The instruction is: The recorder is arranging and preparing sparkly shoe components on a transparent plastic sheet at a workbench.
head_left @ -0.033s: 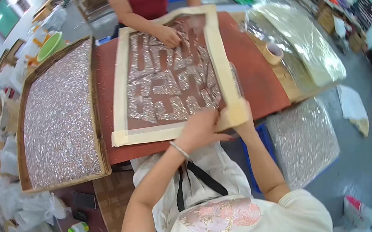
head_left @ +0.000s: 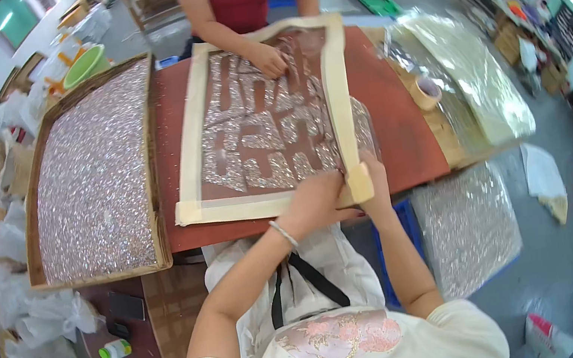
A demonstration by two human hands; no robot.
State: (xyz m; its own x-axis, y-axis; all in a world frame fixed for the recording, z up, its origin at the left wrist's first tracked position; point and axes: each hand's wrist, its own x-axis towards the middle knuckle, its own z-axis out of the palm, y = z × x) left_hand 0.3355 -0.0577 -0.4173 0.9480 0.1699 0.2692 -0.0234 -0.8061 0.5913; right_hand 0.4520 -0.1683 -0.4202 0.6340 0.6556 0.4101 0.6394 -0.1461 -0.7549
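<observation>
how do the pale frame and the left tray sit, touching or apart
Apart: the head view shows a strip of red-brown surface between the pale frame and the left tray.

A cream short-sleeved T-shirt (head_left: 435, 342) is worn, its chest decorated with a floral print (head_left: 336, 339) in pinks and mauve, edged with gold-toned speckles. The left wrist (head_left: 293, 221) is circled by a slim, pale bracelet (head_left: 283, 233). Below the shirt, a loose white garment (head_left: 350, 263) is worn, crossed at the front by black straps (head_left: 318, 278).
</observation>
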